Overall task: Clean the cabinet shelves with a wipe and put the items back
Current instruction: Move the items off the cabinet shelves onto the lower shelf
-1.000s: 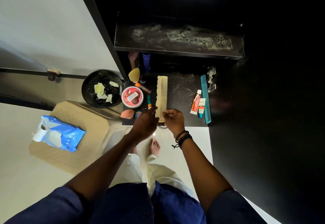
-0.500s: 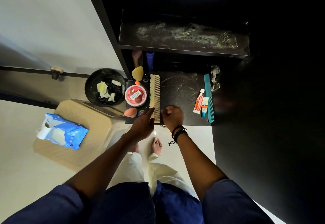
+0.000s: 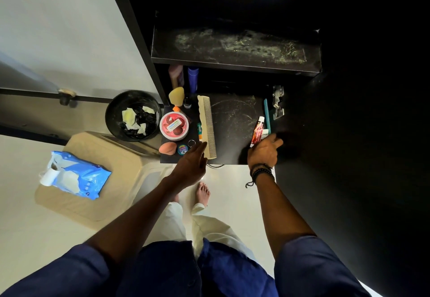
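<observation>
The black cabinet's lower shelf shows dusty smears, and so does the bare upper shelf. A cream comb lies lengthwise left of the middle. My left hand reaches it with straight fingers, its fingertips touching the comb's near end. My right hand lies over the near ends of a red tube, a small tube and a teal comb, with the thumb sticking out to the right. A blue wipes pack lies on the beige stool.
Crowded at the shelf's left are a pink jar, a yellow sponge, a pink sponge, a blue bottle and small pots. A black bin holding used wipes stands on the floor left of the cabinet. A metal hinge sits on the right wall.
The cream comb has slid left toward the jar. My right hand left the comb and moved right to the tubes and teal comb. My left hand's fingers straightened.
</observation>
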`<control>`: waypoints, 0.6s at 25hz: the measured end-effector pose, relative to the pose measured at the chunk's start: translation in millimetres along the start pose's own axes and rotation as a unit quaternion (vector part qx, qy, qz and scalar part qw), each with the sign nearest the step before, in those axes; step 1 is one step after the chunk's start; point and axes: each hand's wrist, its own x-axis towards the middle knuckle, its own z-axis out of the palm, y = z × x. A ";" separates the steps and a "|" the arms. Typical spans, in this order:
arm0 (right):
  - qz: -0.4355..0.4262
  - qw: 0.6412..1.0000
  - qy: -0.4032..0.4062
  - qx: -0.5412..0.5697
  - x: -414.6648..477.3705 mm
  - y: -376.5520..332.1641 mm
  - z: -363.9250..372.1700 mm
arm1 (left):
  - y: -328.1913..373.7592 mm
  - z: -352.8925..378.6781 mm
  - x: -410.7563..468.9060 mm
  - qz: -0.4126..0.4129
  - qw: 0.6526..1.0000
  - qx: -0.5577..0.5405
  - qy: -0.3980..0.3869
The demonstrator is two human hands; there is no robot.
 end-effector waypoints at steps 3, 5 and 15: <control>-0.006 0.999 -0.019 -0.042 7.7 1.2 -6.4 | -0.1 -2.3 -1.3 0.000 1.000 -0.004 0.002; -0.032 0.995 -0.038 -0.081 11.0 5.5 -11.3 | -1.3 -3.6 -1.7 0.003 1.000 -0.007 0.004; -0.175 0.977 0.069 -0.101 0.8 -16.2 -44.5 | -0.5 -6.7 -1.0 0.000 1.000 -0.012 -0.003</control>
